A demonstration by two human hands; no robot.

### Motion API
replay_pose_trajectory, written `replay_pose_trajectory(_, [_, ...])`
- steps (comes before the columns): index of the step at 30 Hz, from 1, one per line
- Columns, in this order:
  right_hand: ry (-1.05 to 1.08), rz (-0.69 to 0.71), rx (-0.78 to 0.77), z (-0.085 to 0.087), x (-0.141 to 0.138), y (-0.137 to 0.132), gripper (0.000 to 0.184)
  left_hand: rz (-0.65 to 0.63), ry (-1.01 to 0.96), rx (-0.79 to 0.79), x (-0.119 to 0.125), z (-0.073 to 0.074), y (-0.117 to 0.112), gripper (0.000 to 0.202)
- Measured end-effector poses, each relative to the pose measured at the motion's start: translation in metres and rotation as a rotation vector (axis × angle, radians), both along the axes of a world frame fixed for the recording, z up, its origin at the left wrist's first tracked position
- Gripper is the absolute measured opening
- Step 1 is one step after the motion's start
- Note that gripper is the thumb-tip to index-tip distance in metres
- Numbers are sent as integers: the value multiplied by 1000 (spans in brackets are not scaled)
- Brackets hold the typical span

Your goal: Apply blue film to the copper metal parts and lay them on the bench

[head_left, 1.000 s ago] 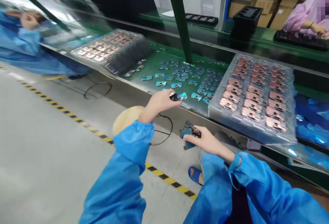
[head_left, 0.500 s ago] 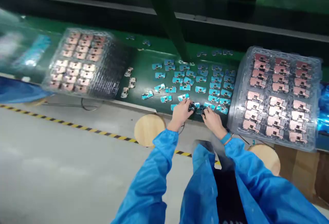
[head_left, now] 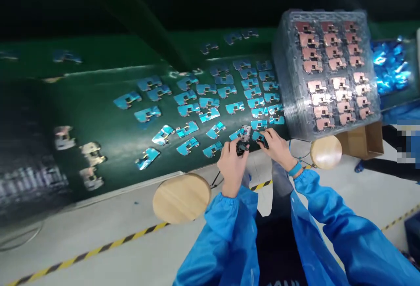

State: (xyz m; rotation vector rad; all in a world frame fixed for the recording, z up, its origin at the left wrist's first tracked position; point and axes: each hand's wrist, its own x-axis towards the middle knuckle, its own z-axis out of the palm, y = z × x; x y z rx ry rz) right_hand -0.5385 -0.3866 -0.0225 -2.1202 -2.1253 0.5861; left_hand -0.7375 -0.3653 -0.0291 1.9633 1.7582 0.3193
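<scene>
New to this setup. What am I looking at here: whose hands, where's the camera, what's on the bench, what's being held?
There is no machine here. A person in blue sleeves works with bare hands, and the one camera sits on their head, looking forward and down.

The left hand pinches a small dark part at the near edge of the green bench. The right hand has its fingertips on another small piece beside it; blur hides whether that grip is closed.

On the bench lie rows of small blue film-covered pieces. To the right stands a stack of clear trays holding copper-coloured parts. A few pale parts lie at far left. Two round wooden stools stand below the bench.
</scene>
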Motion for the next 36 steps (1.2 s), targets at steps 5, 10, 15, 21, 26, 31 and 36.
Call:
replay_pose_trajectory(5, [-45,-93,29,0,-9,-14,20,-8,23,-90,16,-2,3,44])
replay_pose_trajectory(10, [-57,-154,17,3,8,-24,29,78,-10,-139,23,1,2,39])
replay_pose_trajectory(15, [-47,-254,-76,8,25,-32,52,126,30,-190,31,7,3,43])
replay_pose_trajectory(21, [-28,-253,-85,1,33,-37,73,175,42,-99,42,3,-3,34])
replay_pose_trajectory(26, [18,-231,-69,-14,39,-42,77,197,76,-31,35,2,-15,27])
replay_pose_trajectory(31, [89,-201,-55,-21,45,-48,72,74,64,-87,28,18,-14,24])
replay_pose_trajectory(36, [75,-138,-85,-20,39,-57,77,-129,79,-246,42,26,9,23])
